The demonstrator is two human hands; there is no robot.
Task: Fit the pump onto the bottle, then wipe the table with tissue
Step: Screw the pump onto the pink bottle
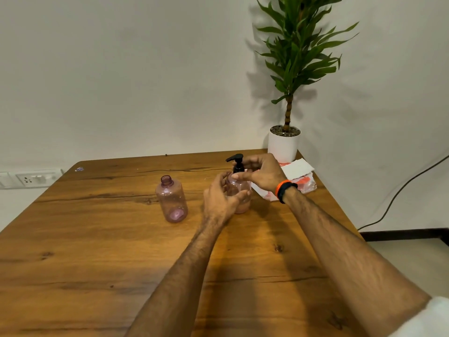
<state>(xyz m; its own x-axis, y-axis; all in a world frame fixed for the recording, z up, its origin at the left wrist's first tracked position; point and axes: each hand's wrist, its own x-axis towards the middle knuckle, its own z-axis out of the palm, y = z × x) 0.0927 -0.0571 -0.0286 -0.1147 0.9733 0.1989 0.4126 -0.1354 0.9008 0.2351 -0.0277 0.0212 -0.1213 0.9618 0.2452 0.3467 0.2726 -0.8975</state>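
No brand name or label can be read on any item; the red print on the tissue pack [306, 181] is too blurred to make out, and the small sticker [79, 169] at the upper left corner of the table [97, 251] is likewise illegible.

The table fills the lower two thirds of the frame. Its far edge runs along the wall, and its right edge slants down toward the lower right of the frame. The lower left and lower centre of the tabletop carry no objects.

Two pink see-through bottles stand upright near the centre of the frame. The open bottle [172, 199], left of centre, has no cap and appears to hold nothing. The pump bottle [239, 190], just to its right, carries the black pump [236, 163] on its neck, spout pointing left.

The left hand [222, 199] is cupped around the pump bottle's body, fingers curved and slightly apart. The right hand [261, 172] has its fingers closed around the pump collar. The right wrist wears an orange and black band [284, 189].

The tissue pack lies behind the right hand, one white tissue [297, 167] sticking up from it. A potted plant [284, 142] stands at the far right corner. A wall socket [31, 178] sits at the left edge of the frame.
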